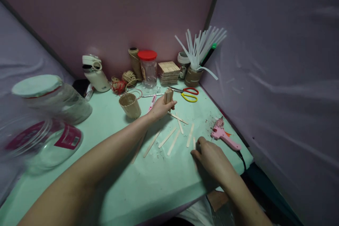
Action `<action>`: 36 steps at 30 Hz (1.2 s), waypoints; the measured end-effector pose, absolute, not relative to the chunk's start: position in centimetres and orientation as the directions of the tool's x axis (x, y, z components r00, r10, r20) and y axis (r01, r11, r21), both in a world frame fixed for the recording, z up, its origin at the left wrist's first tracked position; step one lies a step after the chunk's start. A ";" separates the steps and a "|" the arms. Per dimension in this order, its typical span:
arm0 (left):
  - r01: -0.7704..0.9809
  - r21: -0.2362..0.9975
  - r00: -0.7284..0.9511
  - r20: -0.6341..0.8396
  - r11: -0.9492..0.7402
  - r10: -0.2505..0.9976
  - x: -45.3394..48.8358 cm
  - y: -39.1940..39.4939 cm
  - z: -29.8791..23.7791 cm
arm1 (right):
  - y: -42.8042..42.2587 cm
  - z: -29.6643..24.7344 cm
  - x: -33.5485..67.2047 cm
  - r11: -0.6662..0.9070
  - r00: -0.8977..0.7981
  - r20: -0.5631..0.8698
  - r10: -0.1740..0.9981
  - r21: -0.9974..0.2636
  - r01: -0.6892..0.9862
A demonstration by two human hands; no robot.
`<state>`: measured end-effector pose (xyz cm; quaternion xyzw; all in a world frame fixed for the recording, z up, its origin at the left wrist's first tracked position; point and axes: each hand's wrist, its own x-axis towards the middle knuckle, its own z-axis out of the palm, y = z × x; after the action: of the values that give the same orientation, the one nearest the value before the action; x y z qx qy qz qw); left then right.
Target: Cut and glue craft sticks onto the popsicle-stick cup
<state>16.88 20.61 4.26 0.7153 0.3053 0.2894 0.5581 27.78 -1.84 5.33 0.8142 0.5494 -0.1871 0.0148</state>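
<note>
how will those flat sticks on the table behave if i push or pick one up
The loose sticks look thin and flat, so probably light and fairly stiff. Lying flush on the smooth table, one would likely slide rather than roll when pushed, and may be fiddly to pinch up.

table (127, 183) mint green | glue gun (225, 136) pink | jar lid (147, 55) red | scissors (189, 94) red-yellow

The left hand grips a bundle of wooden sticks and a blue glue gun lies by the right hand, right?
No: in the head view the glue gun by the right hand is pink, not blue. The left hand does grip the stick bundle.
</note>
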 end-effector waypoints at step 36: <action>0.106 0.991 0.629 -0.134 0.086 0.766 9.7 17.0 9.0 | 6.4 5.3 21.0 -0.076 0.068 -0.035 0.997 -0.319 0.945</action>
<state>9.70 17.02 9.01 0.6267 0.3480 0.2538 0.6494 20.97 6.40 5.28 0.7231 0.6713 -0.1232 -0.1064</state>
